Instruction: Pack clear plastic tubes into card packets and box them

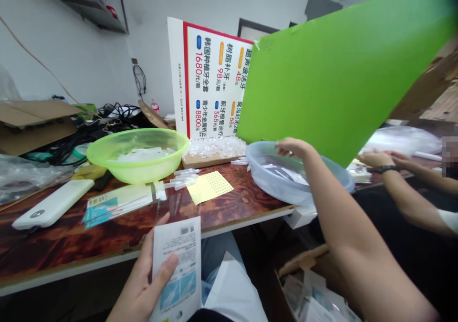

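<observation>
My left hand (153, 269) is closed around a white printed packet (179, 264) with small text, a barcode and blue pictures, the thumb lying across its face. Over the far rim of the translucent blue basin (286, 195) hovers my right hand (294, 147), its fingers loosely bent and apart with nothing visible in them. White strips (291, 175) lie inside that basin. Between the basins rests a yellow sticker sheet (211, 187) with rows of small marks, beside a few clear plastic tubes (184, 179). Blue and white printed sheets (118, 202) lie to the left.
A yellow-green basin (138, 169) holds white pieces; small clear parts (216, 147) are heaped on cardboard. A green board (315, 83) stands behind. At left lies a white power bank (53, 203). Below right, a carton (304, 260) contains packets. Another person's hands (382, 161) work at right.
</observation>
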Action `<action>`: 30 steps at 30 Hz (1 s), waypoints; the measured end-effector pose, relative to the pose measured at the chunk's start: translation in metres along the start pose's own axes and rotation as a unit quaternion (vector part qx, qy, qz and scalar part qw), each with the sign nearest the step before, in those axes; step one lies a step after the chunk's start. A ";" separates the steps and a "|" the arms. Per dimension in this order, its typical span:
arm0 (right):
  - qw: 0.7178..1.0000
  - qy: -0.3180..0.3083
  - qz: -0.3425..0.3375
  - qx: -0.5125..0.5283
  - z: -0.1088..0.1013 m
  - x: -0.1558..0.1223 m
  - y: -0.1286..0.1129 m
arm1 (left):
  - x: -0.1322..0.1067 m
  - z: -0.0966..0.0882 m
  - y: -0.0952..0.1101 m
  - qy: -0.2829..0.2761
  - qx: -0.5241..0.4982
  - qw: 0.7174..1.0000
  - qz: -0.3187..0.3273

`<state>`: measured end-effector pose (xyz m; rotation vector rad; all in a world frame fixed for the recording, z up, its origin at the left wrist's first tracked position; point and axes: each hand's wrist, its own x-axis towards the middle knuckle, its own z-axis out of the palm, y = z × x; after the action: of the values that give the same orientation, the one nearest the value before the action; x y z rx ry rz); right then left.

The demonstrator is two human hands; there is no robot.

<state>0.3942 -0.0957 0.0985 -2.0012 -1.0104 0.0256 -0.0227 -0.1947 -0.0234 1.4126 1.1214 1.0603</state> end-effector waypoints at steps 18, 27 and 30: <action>0.730 -0.516 -0.140 0.425 0.024 -0.230 -0.022 | -0.015 0.035 0.010 -0.039 -0.116 0.992 -0.013; 0.664 -0.514 0.048 0.541 0.051 -0.289 -0.002 | -0.015 0.032 0.015 -0.069 -0.091 0.993 0.002; 0.643 -0.505 0.051 0.574 0.058 -0.291 -0.004 | -0.009 0.033 0.024 -0.068 -0.046 0.996 -0.017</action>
<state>0.1748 -0.2471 -0.0331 -0.6732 -1.0328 1.5895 0.0103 -0.2115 -0.0034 1.3662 0.9824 0.9645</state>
